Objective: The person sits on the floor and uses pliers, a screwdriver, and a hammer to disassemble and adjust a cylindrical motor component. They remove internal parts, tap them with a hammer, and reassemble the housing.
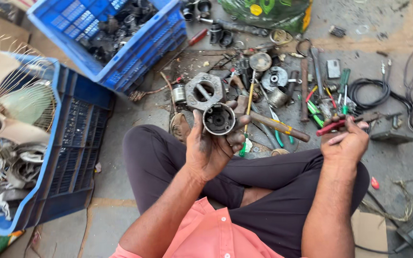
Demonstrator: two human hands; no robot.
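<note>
My left hand (211, 145) is raised over my lap, palm up, holding a round metal motor housing (219, 118) with its open end facing me. My right hand (345, 141) grips red-handled pliers (333, 126) that point to the left. Just beyond the housing on the ground lie a square grey metal casting (204, 90) and a wooden-handled hammer (276, 125).
Two blue plastic crates stand at left: the near one (80, 138) holds a fan (5, 110), the far one (135, 52) dark metal parts. Screwdrivers (344, 83), black cables (374, 91), small motor parts and a green bag (268, 12) litter the concrete floor ahead.
</note>
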